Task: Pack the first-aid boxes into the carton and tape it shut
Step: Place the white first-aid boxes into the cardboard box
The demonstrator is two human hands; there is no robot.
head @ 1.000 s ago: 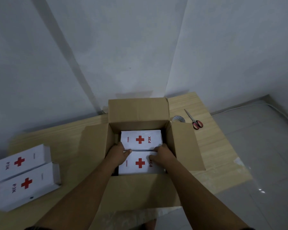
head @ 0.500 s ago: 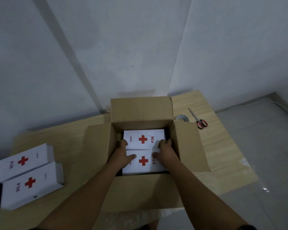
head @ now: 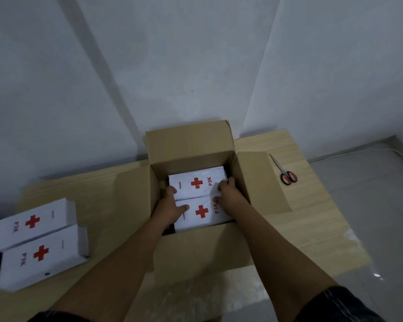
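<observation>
Sliding farther along boxes (head: 197, 183) in carton (head: 189, 145), left hand (head: 170, 206), right hand (head: 228, 197)

Head view, looking down, close over carton (head: 191, 145).

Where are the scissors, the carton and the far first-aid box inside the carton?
scissors (head: 289, 177), head view, on the red handles.
carton (head: 189, 141), head view, on the raised back flap.
far first-aid box (head: 196, 183), head view, on the red cross on its top face.

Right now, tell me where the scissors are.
In the head view, the scissors lie on the wooden table at the far right, just beyond the carton's open right flap.
</observation>
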